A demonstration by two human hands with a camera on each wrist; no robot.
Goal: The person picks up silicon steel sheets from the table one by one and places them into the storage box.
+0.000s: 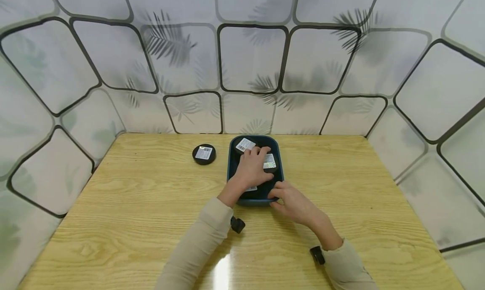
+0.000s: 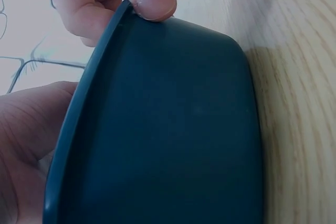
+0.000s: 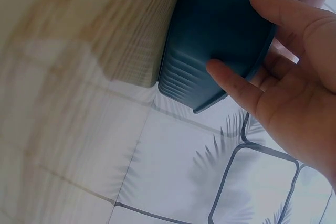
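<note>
A dark blue plastic bin stands on the table near the back. My left hand reaches into it, its thumb and fingers spanning a black round disc with a shiny label. Another labelled black disc lies at the back of the bin, and the label of a further disc shows partly beneath my left wrist. At the bin's front right corner my right hand pinches the rim; in the right wrist view its fingertips touch the outer wall. The left palm appears behind the rim in the left wrist view.
One more black disc with a white label sits on the wooden table, left of the bin. A patterned fabric backdrop encloses the table's back and sides. Small black wrist cameras are on both arms.
</note>
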